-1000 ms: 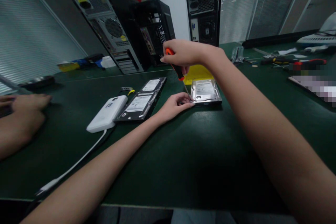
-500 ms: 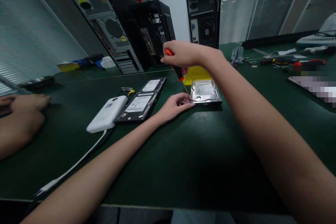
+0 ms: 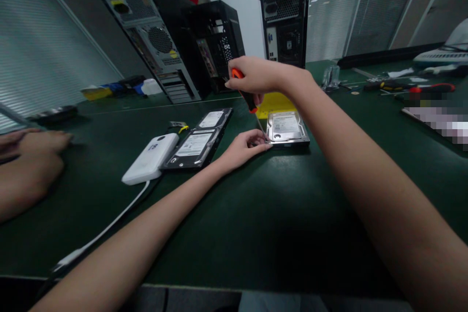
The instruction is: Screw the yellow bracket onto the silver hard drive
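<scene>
My right hand (image 3: pixel 252 74) is wrapped round the orange-and-black handle of a screwdriver (image 3: pixel 250 101). The screwdriver slants down, its tip at the near left corner of a silver hard drive (image 3: pixel 288 129) that lies label up on the table. At that same corner, my left hand (image 3: pixel 245 148) rests with curled fingers, thumb and fingertips gripping the drive's edge beside the tip. The exact contact of the tip is too small to make out. A yellow sheet-like object (image 3: pixel 277 102) lies just behind the drive.
Left of my hands lie two more hard drives (image 3: pixel 193 144) and a white power bank (image 3: pixel 150 158) with a white cable (image 3: pixel 120 215). Computer cases (image 3: pixel 175 44) stand along the back. Pliers (image 3: pixel 431 88) lie at the right. Another person's hands (image 3: pixel 34 161) rest at the left edge.
</scene>
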A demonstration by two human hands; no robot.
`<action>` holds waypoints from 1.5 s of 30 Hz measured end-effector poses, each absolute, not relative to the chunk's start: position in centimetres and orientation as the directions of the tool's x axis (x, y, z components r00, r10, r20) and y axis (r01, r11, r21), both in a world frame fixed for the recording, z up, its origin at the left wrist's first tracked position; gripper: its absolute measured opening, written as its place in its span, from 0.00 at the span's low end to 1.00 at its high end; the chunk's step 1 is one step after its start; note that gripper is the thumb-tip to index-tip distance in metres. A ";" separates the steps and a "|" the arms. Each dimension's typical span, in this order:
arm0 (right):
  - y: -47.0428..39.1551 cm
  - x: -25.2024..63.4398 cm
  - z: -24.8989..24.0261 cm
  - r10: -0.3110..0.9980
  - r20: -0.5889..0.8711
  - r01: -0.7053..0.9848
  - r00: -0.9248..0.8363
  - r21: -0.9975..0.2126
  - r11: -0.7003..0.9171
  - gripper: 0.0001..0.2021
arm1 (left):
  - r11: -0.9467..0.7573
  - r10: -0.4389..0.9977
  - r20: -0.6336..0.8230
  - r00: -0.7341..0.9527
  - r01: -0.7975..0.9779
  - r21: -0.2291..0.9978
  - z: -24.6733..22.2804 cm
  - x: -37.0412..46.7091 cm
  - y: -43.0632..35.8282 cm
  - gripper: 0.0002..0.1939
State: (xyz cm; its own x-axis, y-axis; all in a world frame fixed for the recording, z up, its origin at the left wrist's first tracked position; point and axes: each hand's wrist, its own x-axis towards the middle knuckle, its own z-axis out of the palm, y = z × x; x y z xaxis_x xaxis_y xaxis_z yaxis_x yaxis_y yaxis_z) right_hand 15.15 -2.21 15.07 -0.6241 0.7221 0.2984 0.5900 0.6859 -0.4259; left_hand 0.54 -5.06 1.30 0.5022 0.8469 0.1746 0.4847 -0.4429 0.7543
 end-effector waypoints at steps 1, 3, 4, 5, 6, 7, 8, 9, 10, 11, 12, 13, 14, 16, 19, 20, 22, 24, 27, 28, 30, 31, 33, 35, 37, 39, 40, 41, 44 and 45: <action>-2.2 15.2 15.2 0.714 0.292 0.582 -0.636 -0.425 0.693 0.09 | -0.442 0.848 0.175 0.501 0.484 0.755 1.3 0.5 -5.1 0.16; -2.2 15.3 15.3 0.697 0.281 0.567 -0.659 -0.423 0.707 0.10 | -0.442 0.848 0.177 0.499 0.484 0.755 1.4 0.5 -5.2 0.16; -2.2 15.4 15.4 0.691 0.283 0.561 -0.665 -0.422 0.712 0.10 | -0.444 0.848 0.178 0.500 0.484 0.754 1.4 0.5 -5.2 0.16; -2.2 15.4 15.4 0.689 0.291 0.558 -0.664 -0.421 0.715 0.11 | -0.446 0.847 0.179 0.501 0.484 0.753 1.5 0.5 -5.2 0.15; -2.2 15.4 15.4 0.691 0.301 0.558 -0.658 -0.422 0.715 0.11 | -0.448 0.845 0.179 0.504 0.484 0.752 1.5 0.5 -5.2 0.15; -2.3 15.5 15.4 0.694 0.311 0.559 -0.649 -0.423 0.713 0.11 | -0.451 0.842 0.179 0.509 0.483 0.751 1.5 0.5 -5.2 0.15; -2.3 15.5 15.4 0.697 0.316 0.560 -0.643 -0.426 0.710 0.11 | -0.453 0.840 0.179 0.513 0.481 0.751 1.6 0.4 -5.2 0.15; -2.4 15.5 15.4 0.700 0.319 0.561 -0.639 -0.429 0.708 0.10 | -0.456 0.838 0.180 0.516 0.478 0.751 1.6 0.4 -5.2 0.14; -2.5 15.5 15.4 0.702 0.317 0.562 -0.638 -0.431 0.706 0.10 | -0.457 0.837 0.182 0.517 0.477 0.751 1.6 0.4 -5.2 0.14; -2.5 15.5 15.4 0.702 0.313 0.562 -0.639 -0.433 0.705 0.10 | -0.459 0.837 0.184 0.516 0.476 0.750 1.5 0.4 -5.1 0.14; -2.6 15.6 15.5 0.700 0.310 0.560 -0.643 -0.434 0.706 0.10 | -0.460 0.837 0.186 0.515 0.477 0.749 1.5 0.4 -5.1 0.14; -2.7 15.6 15.5 0.697 0.309 0.556 -0.648 -0.434 0.709 0.09 | -0.460 0.837 0.187 0.514 0.477 0.749 1.5 0.4 -5.1 0.14; -2.7 15.6 15.5 0.692 0.309 0.551 -0.652 -0.434 0.713 0.09 | -0.460 0.837 0.187 0.514 0.477 0.749 1.5 0.4 -5.1 0.14; -2.7 15.7 15.6 0.688 0.310 0.548 -0.656 -0.431 0.717 0.09 | -0.458 0.839 0.187 0.511 0.479 0.749 1.4 0.4 -5.1 0.15; -2.5 15.8 15.5 0.696 0.307 0.558 -0.649 -0.430 0.710 0.10 | -0.456 0.843 0.189 0.504 0.482 0.748 1.4 0.4 -5.1 0.15; -2.4 15.8 15.5 0.699 0.302 0.562 -0.649 -0.430 0.707 0.10 | -0.455 0.843 0.186 0.505 0.484 0.748 1.4 0.4 -5.2 0.15; -2.4 15.8 15.4 0.703 0.298 0.566 -0.645 -0.432 0.702 0.10 | -0.455 0.841 0.181 0.510 0.485 0.747 1.5 0.4 -5.2 0.15; -2.5 15.7 15.4 0.715 0.307 0.574 -0.628 -0.439 0.692 0.11 | -0.456 0.840 0.179 0.512 0.489 0.743 1.5 0.4 -5.2 0.15; -2.7 15.6 15.5 0.741 0.313 0.592 -0.594 -0.453 0.666 0.12 | -0.461 0.841 0.183 0.509 0.496 0.736 1.6 0.3 -5.2 0.15; -2.8 15.6 15.6 0.744 0.308 0.594 -0.593 -0.457 0.663 0.11 | -0.461 0.841 0.183 0.509 0.497 0.735 1.5 0.3 -5.2 0.16; -2.8 15.8 15.9 0.734 0.286 0.578 -0.616 -0.468 0.668 0.10 | -0.459 0.841 0.182 0.509 0.495 0.738 1.5 0.3 -5.2 0.16; -2.7 15.9 16.0 0.724 0.273 0.565 -0.634 -0.475 0.674 0.09 | -0.458 0.842 0.183 0.508 0.492 0.740 1.5 0.3 -5.2 0.16; -2.7 16.1 16.2 0.705 0.243 0.546 -0.667 -0.484 0.684 0.08 | -0.456 0.842 0.183 0.508 0.487 0.745 1.5 0.3 -5.2 0.16; -2.7 16.2 16.3 0.693 0.243 0.534 -0.678 -0.485 0.693 0.09 | -0.458 0.841 0.187 0.508 0.484 0.745 1.5 0.3 -5.2 0.15; -2.7 16.3 16.2 0.692 0.271 0.525 -0.669 -0.487 0.698 0.10 | -0.461 0.840 0.189 0.509 0.484 0.744 1.5 0.3 -5.2 0.15; -2.8 16.3 16.0 0.696 0.290 0.518 -0.657 -0.496 0.697 0.11 | -0.459 0.840 0.187 0.509 0.484 0.745 1.5 0.3 -5.1 0.15; -2.9 16.3 16.0 0.698 0.293 0.517 -0.654 -0.501 0.694 0.12 | -0.456 0.842 0.184 0.507 0.486 0.745 1.5 0.3 -5.1 0.15; -2.9 16.2 15.9 0.700 0.294 0.516 -0.651 -0.505 0.692 0.12 | -0.454 0.843 0.182 0.506 0.488 0.746 1.4 0.2 -5.1 0.16; -2.9 16.1 15.8 0.699 0.298 0.515 -0.650 -0.504 0.694 0.13 | -0.458 0.844 0.195 0.499 0.482 0.747 1.2 0.2 -4.9 0.15; -2.9 16.1 15.9 0.697 0.300 0.515 -0.652 -0.500 0.697 0.13 | -0.462 0.844 0.203 0.497 0.478 0.747 1.1 0.2 -4.8 0.15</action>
State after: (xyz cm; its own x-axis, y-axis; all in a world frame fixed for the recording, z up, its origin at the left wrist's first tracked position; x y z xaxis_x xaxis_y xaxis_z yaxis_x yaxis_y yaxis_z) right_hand 16.09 -2.89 15.87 -0.6515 0.6969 0.2998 0.5151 0.6965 -0.4995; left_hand 0.18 -4.83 1.08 0.4967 0.8438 0.2032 0.4783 -0.4615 0.7471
